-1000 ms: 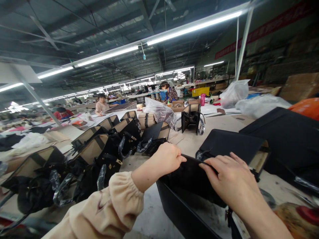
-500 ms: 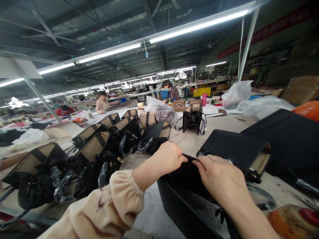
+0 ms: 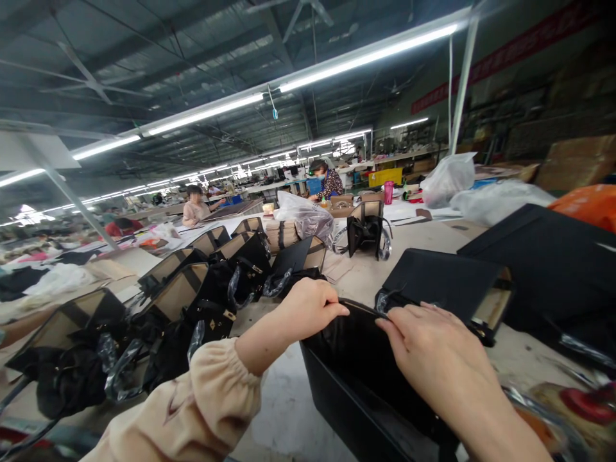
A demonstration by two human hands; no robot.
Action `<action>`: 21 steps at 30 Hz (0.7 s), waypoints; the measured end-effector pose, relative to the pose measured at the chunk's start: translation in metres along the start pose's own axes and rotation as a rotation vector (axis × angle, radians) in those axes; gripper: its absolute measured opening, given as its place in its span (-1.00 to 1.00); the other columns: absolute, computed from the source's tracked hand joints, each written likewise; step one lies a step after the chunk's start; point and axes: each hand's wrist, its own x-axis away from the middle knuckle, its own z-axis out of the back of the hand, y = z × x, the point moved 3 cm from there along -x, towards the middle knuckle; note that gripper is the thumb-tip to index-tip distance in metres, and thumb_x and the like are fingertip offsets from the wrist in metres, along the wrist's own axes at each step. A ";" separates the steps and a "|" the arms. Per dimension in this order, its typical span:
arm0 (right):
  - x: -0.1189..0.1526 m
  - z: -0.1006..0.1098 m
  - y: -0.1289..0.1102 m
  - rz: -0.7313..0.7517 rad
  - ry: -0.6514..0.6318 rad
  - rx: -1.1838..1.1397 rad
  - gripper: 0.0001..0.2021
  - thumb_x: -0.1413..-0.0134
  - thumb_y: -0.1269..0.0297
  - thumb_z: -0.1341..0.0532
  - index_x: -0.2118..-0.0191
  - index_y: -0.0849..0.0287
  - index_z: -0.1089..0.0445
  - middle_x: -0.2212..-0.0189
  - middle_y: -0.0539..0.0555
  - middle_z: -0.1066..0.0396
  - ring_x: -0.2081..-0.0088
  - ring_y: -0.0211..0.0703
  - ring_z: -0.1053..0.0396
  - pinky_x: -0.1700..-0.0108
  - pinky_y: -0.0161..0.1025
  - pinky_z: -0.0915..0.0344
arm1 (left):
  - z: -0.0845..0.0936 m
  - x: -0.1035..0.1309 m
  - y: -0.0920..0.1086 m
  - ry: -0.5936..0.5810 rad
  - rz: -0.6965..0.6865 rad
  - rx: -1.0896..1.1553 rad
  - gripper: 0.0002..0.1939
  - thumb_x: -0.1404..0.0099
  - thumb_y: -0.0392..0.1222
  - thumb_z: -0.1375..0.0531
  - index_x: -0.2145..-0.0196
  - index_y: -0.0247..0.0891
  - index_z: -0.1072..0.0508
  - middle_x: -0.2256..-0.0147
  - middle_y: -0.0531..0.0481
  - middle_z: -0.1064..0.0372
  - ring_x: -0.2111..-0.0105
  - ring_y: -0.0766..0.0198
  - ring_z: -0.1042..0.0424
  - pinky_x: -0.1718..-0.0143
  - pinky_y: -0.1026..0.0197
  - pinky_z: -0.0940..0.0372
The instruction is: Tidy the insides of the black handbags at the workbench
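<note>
A black handbag [image 3: 337,391] stands open-topped in front of me, its dark inside facing up. My left hand [image 3: 315,308] pinches the far top edge near its left corner, thumb on the inner side. Farther right along that same edge, my right hand [image 3: 428,340] grips it, thumb inside and fingers over the outside. A short stretch of bare rim shows between the two hands. Just beyond my right hand lies another black bag [image 3: 447,276] on its side, its beige interior showing at the right end.
Several black bags with beige linings [image 3: 178,289] and plastic-wrapped handles crowd the table's left. One small bag [image 3: 366,231] stands farther back. Large black pieces [image 3: 543,269] and plastic bags [image 3: 500,199] lie right. A red-topped container [image 3: 587,404] sits near right. Co-workers sit beyond.
My hands have spread apart along the bag's top edge, baring more rim between them. The right hand has shifted slightly right, the left slightly left. The view has shifted a little.
</note>
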 end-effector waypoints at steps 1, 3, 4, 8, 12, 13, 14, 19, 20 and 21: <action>0.002 0.002 0.001 -0.003 0.000 0.011 -0.76 -0.12 0.29 -0.17 0.57 0.10 -0.31 0.61 -0.02 -0.34 0.48 -0.10 -0.33 0.21 -0.15 -0.11 | 0.000 -0.001 0.003 0.002 -0.011 -0.004 -0.73 -0.19 -0.09 -0.26 0.58 -0.30 -0.48 0.52 0.04 -0.43 0.47 0.33 -0.37 0.41 0.32 -0.16; 0.005 0.005 0.003 -0.009 -0.002 0.026 -0.76 -0.12 0.29 -0.18 0.57 0.09 -0.31 0.62 -0.02 -0.34 0.49 -0.10 -0.33 0.22 -0.14 -0.12 | -0.001 -0.004 0.006 0.000 -0.015 -0.009 -0.73 -0.18 -0.08 -0.27 0.57 -0.29 -0.49 0.53 0.04 -0.43 0.48 0.34 -0.36 0.42 0.32 -0.15; 0.006 0.006 0.004 -0.012 -0.004 0.025 -0.76 -0.11 0.28 -0.18 0.57 0.09 -0.31 0.61 -0.02 -0.35 0.49 -0.10 -0.33 0.21 -0.14 -0.12 | -0.001 -0.006 0.007 -0.002 -0.008 -0.017 -0.73 -0.18 -0.07 -0.27 0.57 -0.29 -0.49 0.53 0.05 -0.42 0.48 0.34 -0.36 0.43 0.32 -0.15; 0.006 0.006 0.005 -0.021 -0.019 0.004 -0.76 -0.12 0.28 -0.17 0.57 0.09 -0.33 0.60 -0.03 -0.37 0.49 -0.12 -0.34 0.20 -0.15 -0.13 | -0.004 -0.010 0.007 -0.007 0.026 -0.072 -0.71 -0.17 -0.03 -0.26 0.57 -0.28 -0.51 0.52 0.03 -0.44 0.48 0.32 -0.35 0.44 0.30 -0.13; 0.004 0.006 0.006 -0.017 -0.030 -0.013 -0.76 -0.12 0.29 -0.16 0.56 0.09 -0.34 0.59 -0.02 -0.38 0.48 -0.13 -0.35 0.16 -0.14 -0.15 | -0.008 -0.012 0.006 0.000 0.047 -0.060 -0.71 -0.17 -0.02 -0.25 0.56 -0.28 -0.51 0.51 0.03 -0.46 0.47 0.32 -0.37 0.42 0.30 -0.14; 0.004 0.006 0.006 -0.016 -0.036 -0.017 -0.76 -0.12 0.28 -0.16 0.56 0.09 -0.35 0.59 -0.02 -0.39 0.48 -0.12 -0.35 0.14 -0.13 -0.15 | -0.008 -0.013 0.005 -0.002 0.052 -0.058 -0.71 -0.17 -0.02 -0.25 0.56 -0.27 -0.51 0.51 0.03 -0.46 0.47 0.31 -0.38 0.42 0.30 -0.14; 0.004 0.006 0.006 -0.014 -0.045 -0.018 -0.77 -0.12 0.28 -0.16 0.56 0.08 -0.35 0.59 -0.03 -0.39 0.48 -0.12 -0.35 0.12 -0.13 -0.15 | -0.009 -0.013 0.005 -0.003 0.055 -0.063 -0.71 -0.17 -0.01 -0.25 0.55 -0.27 -0.52 0.51 0.03 -0.47 0.47 0.31 -0.38 0.42 0.29 -0.14; 0.005 0.007 0.004 -0.028 -0.078 0.011 -0.78 -0.11 0.25 -0.17 0.54 0.07 -0.36 0.57 -0.03 -0.41 0.46 -0.09 -0.37 0.28 -0.16 -0.15 | -0.006 -0.011 0.006 0.003 0.062 -0.123 -0.68 -0.18 0.02 -0.24 0.55 -0.27 -0.53 0.52 0.01 -0.46 0.48 0.29 -0.37 0.46 0.27 -0.08; 0.004 0.007 0.004 -0.037 -0.083 0.014 -0.78 -0.11 0.23 -0.18 0.54 0.06 -0.37 0.57 -0.04 -0.40 0.47 -0.10 -0.37 0.34 -0.18 -0.13 | -0.005 -0.010 0.007 0.001 0.071 -0.131 -0.68 -0.18 0.03 -0.23 0.55 -0.27 -0.53 0.52 0.01 -0.46 0.49 0.29 -0.36 0.47 0.27 -0.07; 0.004 0.006 0.003 -0.048 -0.085 0.011 -0.78 -0.11 0.21 -0.18 0.53 0.06 -0.38 0.57 -0.05 -0.40 0.48 -0.11 -0.37 0.39 -0.20 -0.10 | -0.004 -0.009 0.007 -0.001 0.080 -0.135 -0.67 -0.18 0.04 -0.23 0.55 -0.26 -0.53 0.52 0.01 -0.47 0.49 0.29 -0.36 0.47 0.27 -0.06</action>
